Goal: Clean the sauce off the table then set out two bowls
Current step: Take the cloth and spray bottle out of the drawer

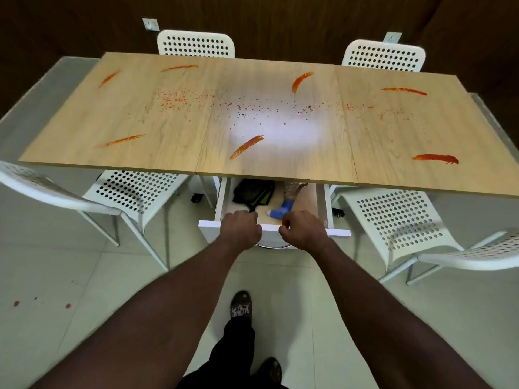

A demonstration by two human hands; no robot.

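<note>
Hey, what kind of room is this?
Probably a dining area: a long wooden table streaked with red sauce, white perforated chairs around it, and a pulled-out drawer under the tabletop.

The table (pixel 379 141) is a long, light-wood top made of three panels. Red-orange sauce (pixel 247 146) marks it in seven short smeared streaks: four toward the table's far edge, and three toward its near edge at left, centre and right. A band of fine red specks (pixel 179 101) runs across the table's middle. Below the table's near edge a white drawer (pixel 339 233) stands pulled out. A clear spray bottle (pixel 282 209) with a blue head lies on its side in it.
</note>
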